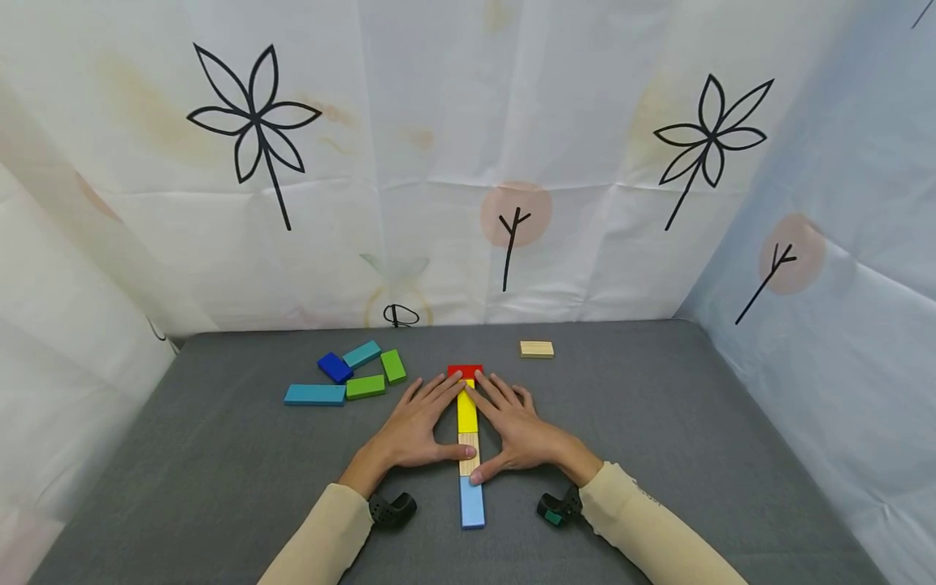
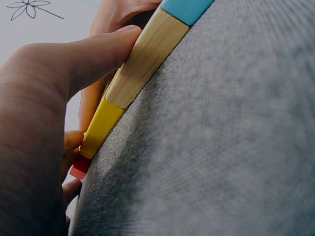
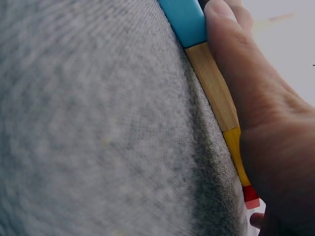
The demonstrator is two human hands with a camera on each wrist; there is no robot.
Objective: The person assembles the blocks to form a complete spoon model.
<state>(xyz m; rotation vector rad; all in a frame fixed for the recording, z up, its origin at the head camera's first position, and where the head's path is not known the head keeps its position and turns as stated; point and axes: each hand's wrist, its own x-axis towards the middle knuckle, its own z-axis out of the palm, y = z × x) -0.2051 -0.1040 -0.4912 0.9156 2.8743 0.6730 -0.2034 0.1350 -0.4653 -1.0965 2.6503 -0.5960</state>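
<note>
A straight row of wooden blocks runs away from the person: a light blue block [image 1: 472, 508] nearest, then a plain wood block [image 1: 469, 466], a yellow block [image 1: 467, 414] and a red block [image 1: 465, 370] at the far end. From the left, my left hand [image 1: 413, 428] lies along the row with straight fingers, its thumb touching the plain wood block [image 2: 147, 54]. On the other side my right hand [image 1: 523, 432] has its thumb on the light blue block [image 3: 184, 22]. Both hands' fingertips meet the row around the red and yellow blocks, partly covering them.
Left of the row lie loose blocks: a long teal block [image 1: 314, 395], a shorter teal block [image 1: 361, 354], a dark blue block [image 1: 335, 368] and two green blocks [image 1: 366, 387]. Another plain block [image 1: 537, 349] lies back right. A grey cloth [image 1: 219, 471] covers the table, with white curtains [image 1: 424, 162] behind.
</note>
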